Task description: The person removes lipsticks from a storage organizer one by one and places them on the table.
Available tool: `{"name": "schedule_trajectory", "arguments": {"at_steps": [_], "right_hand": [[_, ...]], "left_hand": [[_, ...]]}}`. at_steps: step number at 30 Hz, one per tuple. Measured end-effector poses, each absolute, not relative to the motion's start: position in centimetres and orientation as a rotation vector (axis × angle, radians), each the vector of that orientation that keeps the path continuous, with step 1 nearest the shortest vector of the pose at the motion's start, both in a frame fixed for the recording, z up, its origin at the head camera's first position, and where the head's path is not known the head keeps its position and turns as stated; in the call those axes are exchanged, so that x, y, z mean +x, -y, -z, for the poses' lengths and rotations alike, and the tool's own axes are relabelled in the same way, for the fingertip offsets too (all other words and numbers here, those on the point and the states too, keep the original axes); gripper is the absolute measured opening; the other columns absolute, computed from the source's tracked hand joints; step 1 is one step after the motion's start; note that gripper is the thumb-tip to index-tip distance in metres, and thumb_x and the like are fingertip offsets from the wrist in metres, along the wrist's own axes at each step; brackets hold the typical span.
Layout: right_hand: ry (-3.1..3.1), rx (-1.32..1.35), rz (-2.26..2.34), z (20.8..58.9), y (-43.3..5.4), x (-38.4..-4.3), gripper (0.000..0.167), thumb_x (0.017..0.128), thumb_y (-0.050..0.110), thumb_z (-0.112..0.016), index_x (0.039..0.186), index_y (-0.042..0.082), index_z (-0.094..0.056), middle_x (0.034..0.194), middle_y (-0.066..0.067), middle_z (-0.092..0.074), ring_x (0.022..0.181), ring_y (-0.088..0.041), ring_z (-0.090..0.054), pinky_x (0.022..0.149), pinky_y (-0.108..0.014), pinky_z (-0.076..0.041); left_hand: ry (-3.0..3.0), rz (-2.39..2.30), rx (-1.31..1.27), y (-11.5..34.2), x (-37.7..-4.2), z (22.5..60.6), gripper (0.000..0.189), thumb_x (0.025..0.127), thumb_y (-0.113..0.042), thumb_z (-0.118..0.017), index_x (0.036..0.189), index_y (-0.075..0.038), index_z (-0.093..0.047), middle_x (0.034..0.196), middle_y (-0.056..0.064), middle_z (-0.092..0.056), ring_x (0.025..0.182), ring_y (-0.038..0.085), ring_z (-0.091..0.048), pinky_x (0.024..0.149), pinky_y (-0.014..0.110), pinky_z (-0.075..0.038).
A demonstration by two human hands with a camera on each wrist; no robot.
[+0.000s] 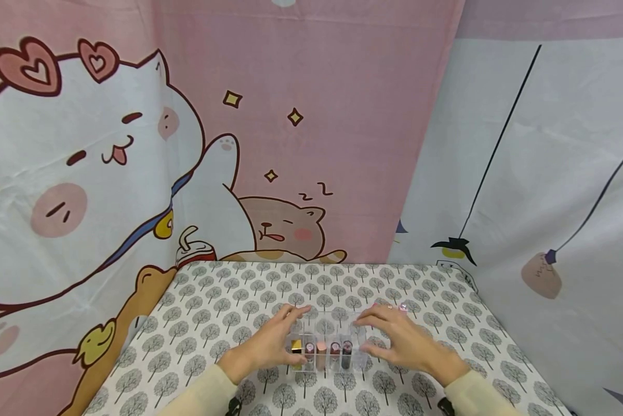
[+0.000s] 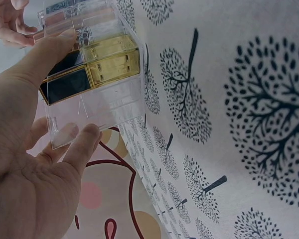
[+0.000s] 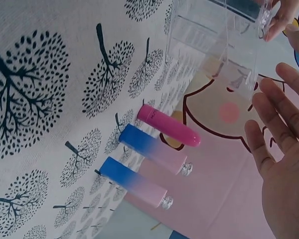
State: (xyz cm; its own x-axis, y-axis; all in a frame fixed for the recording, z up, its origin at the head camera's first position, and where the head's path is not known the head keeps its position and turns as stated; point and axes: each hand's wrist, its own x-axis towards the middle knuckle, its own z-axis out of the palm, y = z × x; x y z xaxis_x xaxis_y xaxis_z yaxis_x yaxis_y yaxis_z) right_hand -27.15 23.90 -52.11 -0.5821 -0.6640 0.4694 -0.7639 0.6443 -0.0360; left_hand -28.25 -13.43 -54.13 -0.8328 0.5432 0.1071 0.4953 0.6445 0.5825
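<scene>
Here's the clear organizer, sitting on the desk between the two hands, a row of lipsticks inside! A gold-and-black lipstick takes the left end, then a red-topped one, a peach one, another red-topped one and a dark one. The left hand grips the left end, thumb on the near side, fingers on the far side. Over at the right end, the right hand has its thumb and fingers apart, just beside the box; whether a fingertip touches, one cannot tell. Beyond that hand, upright on the desk: a bright pink tube and two blue-to-pink tubes with sparkling knobs. Tree prints cover the desktop, and behind it hangs a pink backdrop with a cartoon white cat and a dozing brown bear.
</scene>
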Motion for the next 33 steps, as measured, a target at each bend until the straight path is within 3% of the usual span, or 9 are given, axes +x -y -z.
{"name": "schedule_trajectory", "arguments": {"at_steps": [8, 18, 25, 33], "right_hand": [[2.483, 1.145, -0.284, 52.3, -23.1, -26.6, 0.046, 0.104, 0.049, -0.085, 0.144, 0.027, -0.078, 0.147, 0.01, -0.077, 0.134, -0.016, -0.074, 0.115, -0.054, -0.066], [2.446, 1.196, -0.236, 53.0, -22.3, -26.6, 0.043, 0.104, 0.047, -0.087, 0.143, 0.03, -0.078, 0.145, 0.014, -0.077, 0.134, -0.014, -0.073, 0.117, -0.059, -0.061], [2.405, 1.258, -0.185, 53.4, -21.8, -26.8, 0.043, 0.104, 0.046, -0.086, 0.142, 0.027, -0.078, 0.143, 0.011, -0.081, 0.134, -0.014, -0.075, 0.121, -0.06, -0.06], [2.383, 1.311, -0.183, 53.8, -21.5, -27.1, 0.035, 0.107, 0.043, -0.083, 0.138, 0.025, -0.081, 0.135, 0.014, -0.083, 0.128, -0.011, -0.078, 0.122, -0.056, -0.062]], "left_hand": [[-2.786, -0.937, 0.876, 13.5, -28.2, 54.0, 0.123, 0.084, -0.036, -0.106, 0.182, -0.042, -0.033, 0.162, 0.01, -0.056, 0.1, 0.006, -0.065, 0.093, 0.03, -0.069], [-2.79, -0.93, 0.885, 13.5, -28.2, 54.0, 0.123, 0.084, -0.036, -0.106, 0.183, -0.04, -0.033, 0.159, 0.009, -0.057, 0.103, 0.007, -0.066, 0.097, 0.034, -0.07], [-2.785, -0.938, 0.893, 13.4, -28.1, 53.9, 0.123, 0.084, -0.034, -0.106, 0.183, -0.039, -0.033, 0.158, 0.009, -0.057, 0.114, 0.02, -0.071, 0.102, 0.039, -0.071], [-2.784, -0.941, 0.894, 13.4, -28.1, 53.9, 0.123, 0.085, -0.033, -0.106, 0.183, -0.04, -0.032, 0.159, 0.009, -0.057, 0.117, 0.022, -0.072, 0.104, 0.04, -0.071]]}}
